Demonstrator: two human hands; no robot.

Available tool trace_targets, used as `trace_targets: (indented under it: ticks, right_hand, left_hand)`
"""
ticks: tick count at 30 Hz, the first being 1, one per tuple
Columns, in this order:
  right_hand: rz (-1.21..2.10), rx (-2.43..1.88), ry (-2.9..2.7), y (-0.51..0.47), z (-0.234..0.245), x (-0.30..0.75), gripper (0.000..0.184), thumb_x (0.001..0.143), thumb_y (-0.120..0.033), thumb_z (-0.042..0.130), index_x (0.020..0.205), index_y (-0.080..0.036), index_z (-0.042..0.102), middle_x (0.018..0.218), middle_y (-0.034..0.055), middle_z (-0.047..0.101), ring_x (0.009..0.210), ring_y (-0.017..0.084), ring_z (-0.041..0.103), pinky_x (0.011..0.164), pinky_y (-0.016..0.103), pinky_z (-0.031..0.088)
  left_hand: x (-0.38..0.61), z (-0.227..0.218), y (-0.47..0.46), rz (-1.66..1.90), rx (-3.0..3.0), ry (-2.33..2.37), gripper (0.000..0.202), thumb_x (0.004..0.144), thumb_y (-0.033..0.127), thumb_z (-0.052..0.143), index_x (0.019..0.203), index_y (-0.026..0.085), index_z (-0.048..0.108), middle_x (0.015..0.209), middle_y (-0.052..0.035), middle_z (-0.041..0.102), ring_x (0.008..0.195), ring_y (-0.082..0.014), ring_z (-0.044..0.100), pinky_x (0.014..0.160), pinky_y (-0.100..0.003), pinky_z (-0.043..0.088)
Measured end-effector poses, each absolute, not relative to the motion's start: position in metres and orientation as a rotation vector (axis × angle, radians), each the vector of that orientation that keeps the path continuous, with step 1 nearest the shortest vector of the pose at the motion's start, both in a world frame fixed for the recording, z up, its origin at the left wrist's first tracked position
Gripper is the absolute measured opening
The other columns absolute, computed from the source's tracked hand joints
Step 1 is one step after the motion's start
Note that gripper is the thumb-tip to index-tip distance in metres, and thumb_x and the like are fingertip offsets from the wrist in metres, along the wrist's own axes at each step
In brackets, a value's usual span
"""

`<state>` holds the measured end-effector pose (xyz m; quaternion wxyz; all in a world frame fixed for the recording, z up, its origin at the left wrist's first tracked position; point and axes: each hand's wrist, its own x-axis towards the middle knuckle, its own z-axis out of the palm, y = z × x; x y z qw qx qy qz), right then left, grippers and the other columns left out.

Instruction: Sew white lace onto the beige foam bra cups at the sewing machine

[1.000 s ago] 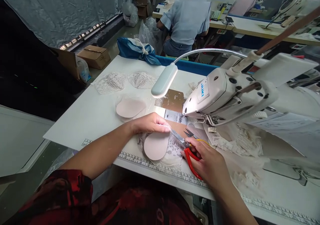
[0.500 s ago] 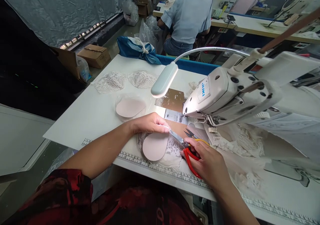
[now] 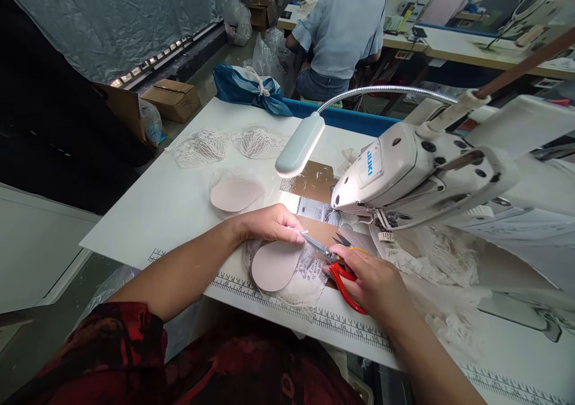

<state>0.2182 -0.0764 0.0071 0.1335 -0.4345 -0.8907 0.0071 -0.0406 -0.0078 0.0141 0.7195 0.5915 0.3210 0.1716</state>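
Perhaps, if the right hand gripping red-handled steel scissors slips, the left hand pinching thin white fabric gets nicked.

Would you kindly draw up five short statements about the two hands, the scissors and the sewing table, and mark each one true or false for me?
1. The right hand holds the red-handled scissors. True.
2. The left hand lies open, with nothing between its fingers. False: the left hand pinches pale material at the scissors' tips.
3. The beige pad nearest the person is square. False: its outline is rounded.
4. The sewing machine bears the word JUKI. True.
5. The blue cloth bundle sits on the floor. False: it lies at the far edge of the white table.
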Motion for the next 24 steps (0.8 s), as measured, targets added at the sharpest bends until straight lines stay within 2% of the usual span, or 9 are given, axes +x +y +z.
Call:
trace_targets:
  ticks: [4, 8, 13, 18, 22, 24]
  right_hand:
    - [0.046, -1.227, -2.572, -0.073, 0.004, 0.22, 0.021, 0.089, -0.037, 0.053, 0.1, -0.02, 0.06, 0.073, -0.0003, 0.067, 0.064, 0.015, 0.061, 0.056, 0.025, 0.04]
    - [0.121, -1.236, -2.527, -0.073, 0.003, 0.22, 0.025, 0.086, -0.039, 0.058, 0.102, -0.021, 0.061, 0.072, -0.001, 0.067, 0.064, 0.014, 0.061, 0.057, 0.024, 0.042]
    - [0.205, -1.398, -2.335, -0.075, 0.002, 0.222, 0.031, 0.083, -0.044, 0.06, 0.105, -0.023, 0.063, 0.061, -0.0038, 0.062, 0.054, 0.012, 0.058, 0.052, 0.022, 0.043]
    - [0.204, -1.502, -2.326, -0.081, 0.015, 0.233, 0.036, 0.082, -0.047, 0.061, 0.11, -0.024, 0.061, 0.081, 0.0001, 0.069, 0.062, 0.014, 0.063, 0.057, 0.024, 0.048]
    - [0.089, -1.566, -2.303, -0.098, 0.028, 0.259, 0.039, 0.083, -0.047, 0.057, 0.117, -0.027, 0.056, 0.098, 0.0047, 0.069, 0.08, 0.021, 0.066, 0.065, 0.032, 0.051]
    - [0.019, -1.617, -2.248, -0.114, 0.029, 0.285, 0.038, 0.084, -0.047, 0.056, 0.116, -0.028, 0.056, 0.1, 0.0072, 0.068, 0.083, 0.024, 0.067, 0.067, 0.035, 0.051]
  left_hand:
    - [-0.041, 0.015, -0.009, 0.356, 1.286, 0.723, 0.025, 0.073, 0.035, 0.073, 0.08, 0.011, 0.072, 0.066, -0.0014, 0.061, 0.059, -0.0096, 0.052, 0.052, -0.02, 0.041]
    - [-0.04, 0.014, -0.009, 0.363, 1.299, 0.732, 0.025, 0.075, 0.035, 0.072, 0.08, 0.01, 0.072, 0.067, -0.0017, 0.06, 0.06, -0.0092, 0.051, 0.052, -0.02, 0.042]
    - [-0.041, 0.012, -0.008, 0.356, 1.332, 0.725, 0.026, 0.077, 0.036, 0.07, 0.084, 0.011, 0.072, 0.075, -0.0047, 0.065, 0.066, -0.0117, 0.057, 0.057, -0.022, 0.046]
    - [-0.041, 0.014, -0.008, 0.372, 1.332, 0.727, 0.021, 0.076, 0.031, 0.07, 0.083, 0.011, 0.072, 0.081, -0.0051, 0.067, 0.07, -0.0125, 0.059, 0.058, -0.021, 0.047]
    - [-0.041, 0.014, -0.008, 0.373, 1.363, 0.731, 0.021, 0.077, 0.032, 0.07, 0.083, 0.012, 0.072, 0.085, -0.0057, 0.069, 0.074, -0.0136, 0.061, 0.061, -0.021, 0.047]
    - [-0.041, 0.013, -0.009, 0.371, 1.373, 0.733, 0.022, 0.077, 0.032, 0.07, 0.085, 0.012, 0.072, 0.087, -0.0063, 0.069, 0.076, -0.0144, 0.062, 0.062, -0.021, 0.048]
